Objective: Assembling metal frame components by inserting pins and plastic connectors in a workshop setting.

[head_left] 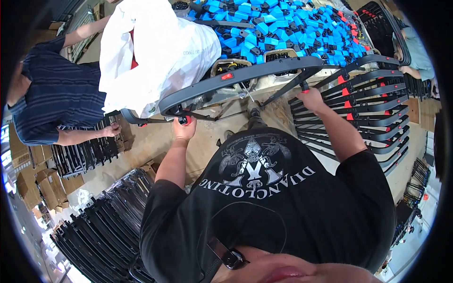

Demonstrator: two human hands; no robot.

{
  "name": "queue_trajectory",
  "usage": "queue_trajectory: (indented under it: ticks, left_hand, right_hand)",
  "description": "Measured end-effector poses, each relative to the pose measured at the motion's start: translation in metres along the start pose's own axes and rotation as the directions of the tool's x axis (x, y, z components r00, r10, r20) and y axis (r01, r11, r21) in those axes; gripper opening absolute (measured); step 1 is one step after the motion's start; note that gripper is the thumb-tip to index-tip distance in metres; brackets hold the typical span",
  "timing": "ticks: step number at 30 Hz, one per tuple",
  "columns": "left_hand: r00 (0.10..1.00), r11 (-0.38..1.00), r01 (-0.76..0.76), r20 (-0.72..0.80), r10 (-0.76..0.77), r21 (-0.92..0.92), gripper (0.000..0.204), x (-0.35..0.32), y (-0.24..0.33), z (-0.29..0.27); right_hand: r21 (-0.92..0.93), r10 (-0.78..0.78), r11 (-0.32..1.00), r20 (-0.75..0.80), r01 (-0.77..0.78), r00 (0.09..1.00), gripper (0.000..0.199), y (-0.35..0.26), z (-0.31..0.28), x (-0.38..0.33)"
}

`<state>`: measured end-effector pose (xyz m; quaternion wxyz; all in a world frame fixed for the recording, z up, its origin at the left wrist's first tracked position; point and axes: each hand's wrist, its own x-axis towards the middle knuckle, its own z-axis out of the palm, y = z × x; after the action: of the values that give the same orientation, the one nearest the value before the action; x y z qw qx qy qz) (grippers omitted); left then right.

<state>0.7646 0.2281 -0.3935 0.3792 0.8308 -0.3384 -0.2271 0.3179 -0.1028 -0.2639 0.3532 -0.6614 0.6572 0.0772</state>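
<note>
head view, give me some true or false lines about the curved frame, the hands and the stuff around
1. Both hands grip the grey curved frame. True: the left hand holds its lower left end, the right hand a strut on its right.
2. The heap beyond the frame is yellow parts. False: the heap of parts is blue and black.
3. A white plastic bag lies at the upper left. True.
4. The stack of frames on the right is all white. False: they are dark with red tabs.
5. The other person's hand touches the grey curved frame. False: it rests on a separate pile of dark frames at the left.
</note>
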Motion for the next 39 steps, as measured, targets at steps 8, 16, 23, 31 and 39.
queue_trajectory:
  ticks: [8,16,23,31,39]
  left_hand:
    - [0.990,0.988,-0.143,-0.001,0.144,-0.058,0.030,-0.004,0.056,-0.009]
    - [0.998,0.996,0.024,0.058,-0.029,0.088,0.035,-0.011,0.070,-0.017]
    - [0.945,0.946,0.320,0.092,-0.314,-0.062,0.073,-0.030,0.070,-0.055]
    - [0.910,0.896,0.201,0.265,-0.320,0.395,0.061,-0.038,0.170,-0.151]
    - [0.916,0.939,-0.344,-0.215,0.340,0.016,0.035,-0.065,0.243,-0.119]
  right_hand:
    - [0.292,-0.308,0.846,-0.414,0.445,0.857,0.036,0.050,0.084,0.081]
    - [0.439,-0.291,0.803,-0.304,0.404,0.907,0.047,0.031,0.065,0.060]
    - [0.427,-0.328,0.349,-0.778,0.834,0.535,0.036,-0.049,-0.070,-0.033]
    - [0.135,-0.760,0.530,-0.363,0.837,0.539,0.038,-0.267,-0.113,-0.050]
    - [-0.325,-0.814,0.517,0.100,0.792,0.572,0.034,-0.271,-0.049,0.057]
